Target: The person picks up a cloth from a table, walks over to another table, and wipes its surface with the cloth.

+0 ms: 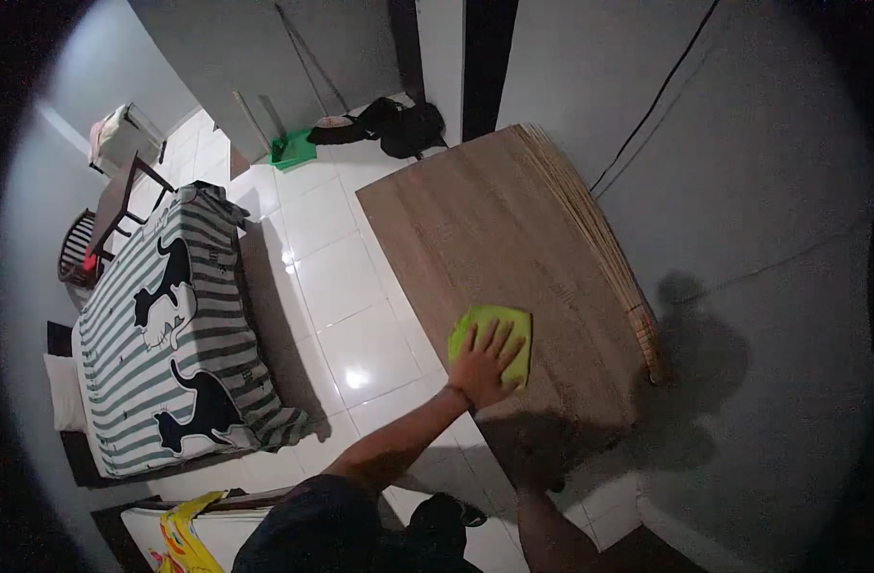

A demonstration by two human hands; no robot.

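My left hand lies flat with spread fingers on a lime-green cloth, pressing it onto the brown wood-grain top near its left edge. The cloth shows past the fingertips and on both sides of the hand. My right hand is down in dark shadow by the near end of the wooden top. Its fingers cannot be made out, nor whether it holds anything.
A stick broom lies along the wooden top's wall side. Left stands a bed with a striped cat-print cover. Beyond are a green dustpan, a black bag and a dark chair. White tiles run between.
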